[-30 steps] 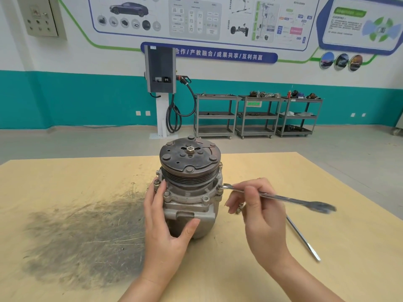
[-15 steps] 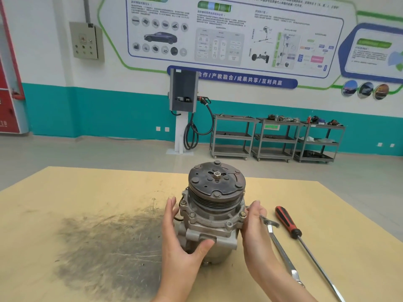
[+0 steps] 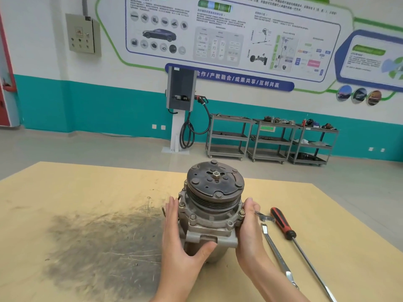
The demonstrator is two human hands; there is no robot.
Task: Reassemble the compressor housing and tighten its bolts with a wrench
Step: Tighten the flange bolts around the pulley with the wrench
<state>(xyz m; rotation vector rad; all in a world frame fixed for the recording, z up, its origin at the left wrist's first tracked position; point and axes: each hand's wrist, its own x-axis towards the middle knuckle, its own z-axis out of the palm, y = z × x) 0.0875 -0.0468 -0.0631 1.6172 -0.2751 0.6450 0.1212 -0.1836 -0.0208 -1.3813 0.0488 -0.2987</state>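
Standing upright at the lower centre of the frame, the compressor (image 3: 212, 211) rests on the bench (image 3: 87, 192) with its dark pulley face turned up and its centre nut showing. The housing halves look mated: the front flange sits flush on the body, and bolts (image 3: 192, 217) are seated in the flange ears around the near side. So the joining of the housing appears done, at least as far as this side shows; the far side of the flange is hidden behind the pulley.

The left hand (image 3: 185, 245) grasps the body from the left, fingers laid up the side and the thumb curled across the front lug. The right hand (image 3: 247, 232) cups the right side, its fingers wrapped behind the flange; it holds no tool.

The wrench (image 3: 275, 251) lies free on the bench just right of the right hand, its open end near the flange, and a screwdriver (image 3: 283, 224) with a red and black handle lies beside it, further right. A dark smudge (image 3: 98, 247) stains the bench at lower left.

With the wrench set down and both hands on the casting, I judge the work to be at a check or a turn of the unit. Whether every bolt is fully tight cannot be told from here; any remaining tightening would be on bolts now out of sight.
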